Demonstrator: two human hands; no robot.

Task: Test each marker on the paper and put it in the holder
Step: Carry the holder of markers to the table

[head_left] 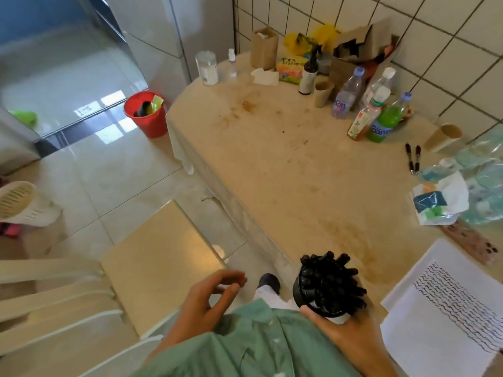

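Black markers (pixel 330 281) fill the round black holder (pixel 302 291), which the right hand (pixel 345 329) grips from below at the near edge of the desk (pixel 285 164); the fingers curl round its far side. The markers stand packed together with their capped ends up and fanning outward, their long axes tilted toward twelve o'clock. At nine o'clock from the holder, the left hand (pixel 209 297) hangs over the floor with loosely curled fingers, holding nothing. At three o'clock from the holder lies the white paper (pixel 446 317), covered in rows of wavy black test lines. Beyond it, toward two o'clock, are crumpled plastic wrappers (pixel 441 202) and two dark pens (pixel 413 159) lying side by side, pointing roughly toward twelve. Further out at twelve to one o'clock stands a cluster of plastic bottles (pixel 367 104), paper cups (pixel 324 92) and a torn cardboard box (pixel 362 50) against the tiled wall (pixel 408 23). A red bucket (pixel 148 115) holding rubbish sits on the floor at ten o'clock, and a pale chair (pixel 152 268) stands at nine.
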